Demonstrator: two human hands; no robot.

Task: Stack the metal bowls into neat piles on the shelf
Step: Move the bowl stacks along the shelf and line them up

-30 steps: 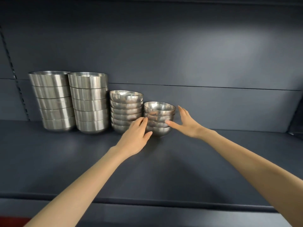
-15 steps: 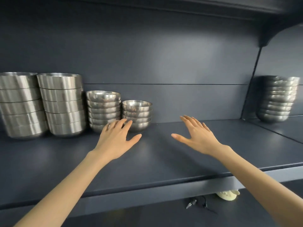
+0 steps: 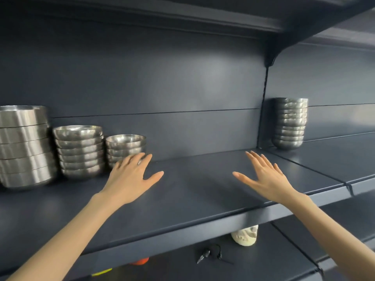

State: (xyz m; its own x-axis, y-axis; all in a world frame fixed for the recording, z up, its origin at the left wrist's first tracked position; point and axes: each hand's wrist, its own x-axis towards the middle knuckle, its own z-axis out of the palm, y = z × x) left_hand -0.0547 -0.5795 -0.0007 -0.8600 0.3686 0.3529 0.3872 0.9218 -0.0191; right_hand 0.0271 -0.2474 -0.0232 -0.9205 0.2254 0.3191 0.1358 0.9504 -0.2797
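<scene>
Three piles of metal bowls stand at the left of the dark shelf (image 3: 192,191): a tall pile of large bowls (image 3: 24,147), a medium pile (image 3: 80,151) and a short pile of small bowls (image 3: 125,145). Another pile of bowls (image 3: 290,122) stands on the neighbouring shelf section at the right. My left hand (image 3: 132,177) hovers with fingers spread just in front of the short pile, holding nothing. My right hand (image 3: 263,177) is spread over the bare middle of the shelf, also holding nothing.
A vertical divider (image 3: 262,106) separates the two shelf sections. An upper shelf (image 3: 223,15) overhangs. Below the shelf edge lie a pale object (image 3: 244,237), a small black item with a cord (image 3: 211,255) and an orange thing (image 3: 140,261).
Both hands have let go of the short pile and drawn back and apart. The view has swung right, bringing the right-hand pile into sight.
</scene>
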